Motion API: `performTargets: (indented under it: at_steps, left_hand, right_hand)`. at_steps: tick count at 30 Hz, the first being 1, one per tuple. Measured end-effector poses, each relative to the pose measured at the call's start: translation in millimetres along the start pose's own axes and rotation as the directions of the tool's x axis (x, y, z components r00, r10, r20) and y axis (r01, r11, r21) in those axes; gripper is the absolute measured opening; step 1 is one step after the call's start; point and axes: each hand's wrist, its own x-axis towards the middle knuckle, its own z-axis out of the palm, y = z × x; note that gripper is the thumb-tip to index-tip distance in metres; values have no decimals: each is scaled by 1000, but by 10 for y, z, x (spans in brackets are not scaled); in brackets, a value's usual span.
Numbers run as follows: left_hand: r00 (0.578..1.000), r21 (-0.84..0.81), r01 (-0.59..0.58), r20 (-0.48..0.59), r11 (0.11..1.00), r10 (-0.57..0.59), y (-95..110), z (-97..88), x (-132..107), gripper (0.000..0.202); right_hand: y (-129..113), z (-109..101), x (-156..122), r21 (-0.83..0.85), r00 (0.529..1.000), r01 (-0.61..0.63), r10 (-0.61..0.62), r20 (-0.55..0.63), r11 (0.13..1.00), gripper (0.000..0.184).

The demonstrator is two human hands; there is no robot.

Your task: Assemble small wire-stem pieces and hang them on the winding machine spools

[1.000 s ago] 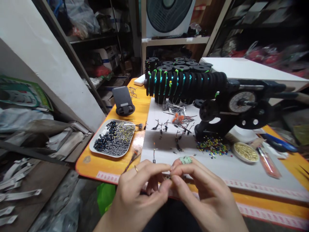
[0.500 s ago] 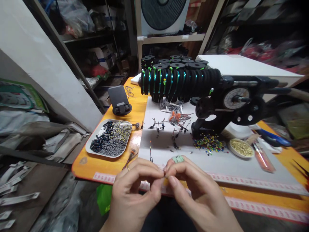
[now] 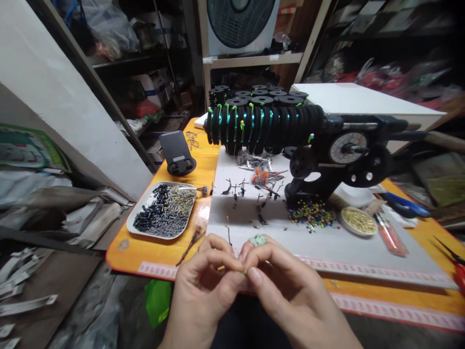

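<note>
- Orange table top (image 3: 160,249) runs under everything, with a white sheet (image 3: 337,249) spread over its middle and right.
- The left hand (image 3: 203,291) and the right hand (image 3: 286,295) meet at the near edge of the table, thumbs and forefingers pinched tip to tip.
- Between those tips sits a tiny part (image 3: 245,272), gripped from both sides; it is too small to tell what it is.
- The remaining fingers of both hands are curled loosely inward.
- A pale green ring (image 3: 258,240) shows on a finger of the right hand, and a thin ring (image 3: 198,250) on the left.
- Just beyond the hands, small dark wire pieces (image 3: 250,194) lie scattered on the white sheet.
- A white tray (image 3: 162,217) of small black and grey cylinders rests on the table to the left, well apart from the hands.
- A phone stand (image 3: 177,154) sits farther back on the left.
- A black machine with gears (image 3: 348,160) stands at the right, and a row of black spools (image 3: 261,123) stretches from it to the left.
- Coloured beads (image 3: 310,215) lie at the foot of the machine, and a small dish of gold bits (image 3: 358,221) sits just to their right.
</note>
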Motion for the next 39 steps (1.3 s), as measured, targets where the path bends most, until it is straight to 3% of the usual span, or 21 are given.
performTargets:
  at_steps: [5,9,11,14,16,20,24,32,39]
  left_hand:
    - [1000,-36,26,-9,999,-27,-2,0,6,7]
    - [1000,-52,30,5,998,-30,-18,-15,0,8]
    - [999,-54,25,31,998,-23,-26,-26,-3,10]
    - [999,-44,17,39,999,-15,-31,-47,-6,11]
    - [1000,-45,20,4,999,-20,-29,-61,-7,9]
    - [996,-109,88,-11,990,-90,-26,-69,-17,4]
    - [993,-132,121,4,984,-121,-31,-49,-24,3]
    - [995,-104,85,58,991,-80,-13,-38,-17,7]
    - [999,-73,39,39,997,-36,5,-40,-21,10]
  right_hand:
    - [13,-25,13,-43,999,27,-25,46,999,12]
    - [29,-57,42,-261,988,152,-145,46,953,11]
    - [46,-76,41,-431,960,257,-278,16,865,9]
    - [66,-107,14,-647,865,398,-502,28,651,13]
    - [60,-128,-5,-685,828,450,-554,81,573,22]
    - [12,-175,-7,-587,832,508,-536,143,631,35]
    - [-5,-199,11,-538,833,529,-524,180,656,27]
    - [80,-113,12,-608,813,518,-566,133,601,22]
    - [94,-157,14,-550,861,488,-478,175,678,19]
